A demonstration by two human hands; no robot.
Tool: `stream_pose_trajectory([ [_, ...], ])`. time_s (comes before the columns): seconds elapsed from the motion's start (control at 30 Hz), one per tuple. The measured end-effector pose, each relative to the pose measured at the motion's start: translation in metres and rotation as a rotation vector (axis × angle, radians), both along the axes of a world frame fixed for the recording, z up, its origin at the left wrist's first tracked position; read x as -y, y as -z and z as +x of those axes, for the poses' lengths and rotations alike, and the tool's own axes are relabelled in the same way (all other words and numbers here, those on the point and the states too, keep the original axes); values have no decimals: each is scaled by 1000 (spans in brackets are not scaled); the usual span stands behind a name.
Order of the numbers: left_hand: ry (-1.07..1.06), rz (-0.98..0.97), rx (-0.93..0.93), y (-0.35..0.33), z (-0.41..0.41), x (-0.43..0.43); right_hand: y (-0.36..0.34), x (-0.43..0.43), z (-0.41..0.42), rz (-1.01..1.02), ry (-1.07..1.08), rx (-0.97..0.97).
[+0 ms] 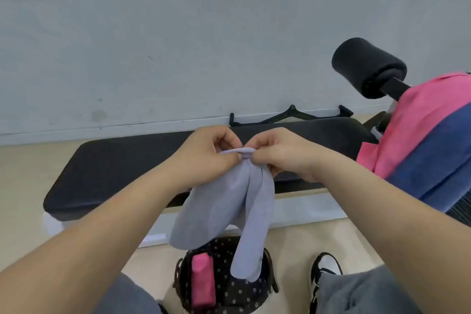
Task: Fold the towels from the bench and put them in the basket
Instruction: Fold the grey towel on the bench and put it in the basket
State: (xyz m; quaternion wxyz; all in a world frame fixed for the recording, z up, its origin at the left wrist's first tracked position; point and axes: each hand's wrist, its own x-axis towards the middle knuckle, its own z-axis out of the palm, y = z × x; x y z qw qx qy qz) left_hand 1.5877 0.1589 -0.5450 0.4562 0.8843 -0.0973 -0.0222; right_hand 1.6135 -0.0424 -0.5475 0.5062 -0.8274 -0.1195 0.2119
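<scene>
No readable text, label, brand, number or sign shows anywhere in the view.

Black padded bench (114, 168) spans centre; pink towel (420, 115), blue towel (438, 160) piled at 3 o'clock end. Floor (20, 186): basket (254, 296) at 6 o'clock.

We see two bare forearms, the left forearm (107, 224) and the right forearm (377, 201), each ending in a bare hand: the left hand (209, 153) and the right hand (285, 153). Lower down we see grey trousers (362, 293) of plain, soft-looking fabric over both knees. One shoe (327, 264) shows beside the right knee — black with white panels.
</scene>
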Motion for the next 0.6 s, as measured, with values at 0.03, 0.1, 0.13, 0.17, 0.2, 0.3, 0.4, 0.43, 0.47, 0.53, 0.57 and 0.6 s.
stream_pose_trajectory([
  [0.03, -26, 19, -13, 11, 4, -5, 9, -5, 2, -38, 23, 3],
  [0.1, -38, 29, -68, 32, 12, -13, 30, -12, 6, -63, 69, 0],
  [0.13, -21, 41, -104, 40, 16, -17, 38, -14, 8, -61, 85, -9],
  [0.17, 5, 63, -139, 46, 21, -20, 46, -16, 11, -59, 83, -26],
  [0.2, 33, 84, -167, 50, 26, -24, 50, -18, 15, -54, 65, -51],
  [0.3, 100, 121, -196, 54, 42, -35, 53, -22, 30, -50, 25, -103],
  [0.4, 122, 154, -236, 55, 55, -50, 53, -25, 45, -92, 48, -83],
  [0.43, 118, 168, -255, 55, 58, -55, 52, -25, 50, -104, 57, -58],
  [0.47, 108, 175, -272, 56, 61, -59, 51, -25, 54, -121, 65, -16],
  [0.53, 77, 178, -276, 55, 65, -67, 47, -26, 62, -179, 74, 103],
  [0.57, 62, 174, -268, 54, 66, -70, 45, -28, 64, -213, 79, 155],
  [0.6, 48, 161, -263, 53, 67, -73, 43, -28, 66, -244, 86, 198],
])
